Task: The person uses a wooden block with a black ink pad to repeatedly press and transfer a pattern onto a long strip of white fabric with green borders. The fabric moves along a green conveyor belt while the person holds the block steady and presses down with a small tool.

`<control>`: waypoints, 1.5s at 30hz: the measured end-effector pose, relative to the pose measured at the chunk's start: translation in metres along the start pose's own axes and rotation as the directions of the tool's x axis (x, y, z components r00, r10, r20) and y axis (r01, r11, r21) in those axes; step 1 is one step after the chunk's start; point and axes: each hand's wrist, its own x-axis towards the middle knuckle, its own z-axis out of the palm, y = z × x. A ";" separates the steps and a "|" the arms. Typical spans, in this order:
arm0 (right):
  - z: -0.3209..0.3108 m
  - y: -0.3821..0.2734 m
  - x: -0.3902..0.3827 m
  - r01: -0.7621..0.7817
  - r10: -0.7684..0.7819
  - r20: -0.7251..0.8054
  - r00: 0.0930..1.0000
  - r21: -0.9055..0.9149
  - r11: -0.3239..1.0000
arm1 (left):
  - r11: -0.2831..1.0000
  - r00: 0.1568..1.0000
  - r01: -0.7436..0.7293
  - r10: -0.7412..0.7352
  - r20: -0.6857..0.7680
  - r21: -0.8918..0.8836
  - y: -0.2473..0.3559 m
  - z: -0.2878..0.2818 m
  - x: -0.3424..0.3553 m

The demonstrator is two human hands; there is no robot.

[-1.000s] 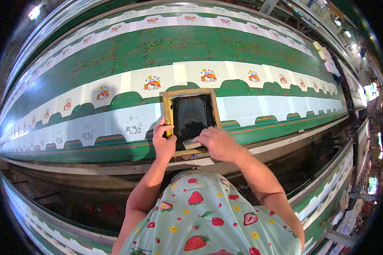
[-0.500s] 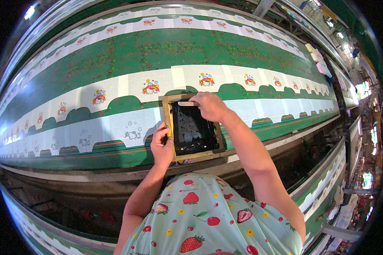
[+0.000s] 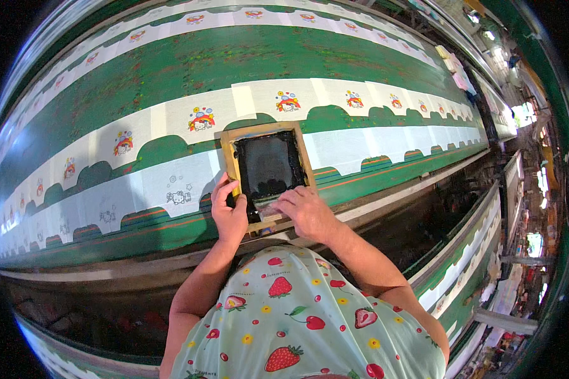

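A wooden printing screen (image 3: 229, 145) with black ink inside lies across the nearest row of white fabric pieces (image 3: 142, 198) on the long green table. My left hand (image 3: 229, 208) grips the screen's left side. My right hand (image 3: 306, 213) holds a squeegee (image 3: 269, 210) at the screen's near end, inside the frame, its fingers wrapped over the bar. Left of the screen, a piece carries a black outline print (image 3: 178, 196). The piece under the screen is hidden.
Behind lies another row of fabric with colorful rainbow prints (image 3: 287, 101), with a further printed row beyond a stretch of green table (image 3: 234, 50). A pile of cloth (image 3: 455, 72) sits at the far right end. A parallel table (image 3: 461, 265) is behind me at right, past a dark gap.
My right hand and squeegee went from the near end to the far end half a second ago, and are now back at the near end. The whole view has shifted slightly.
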 end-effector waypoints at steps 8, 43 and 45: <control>0.000 -0.004 -0.031 -0.053 0.050 0.019 0.999 0.183 0.982 | 0.981 0.998 -0.058 0.058 0.006 0.183 0.013 0.001 0.002; -0.069 0.194 -0.171 0.022 -0.020 -0.047 0.999 0.037 0.999 | 0.988 0.997 -0.064 0.069 -0.033 0.143 0.058 0.254 -0.041; -0.073 0.196 -0.164 0.036 -0.036 0.024 0.999 -0.003 0.999 | 0.989 0.996 -0.081 0.086 -0.036 0.126 0.057 0.256 -0.041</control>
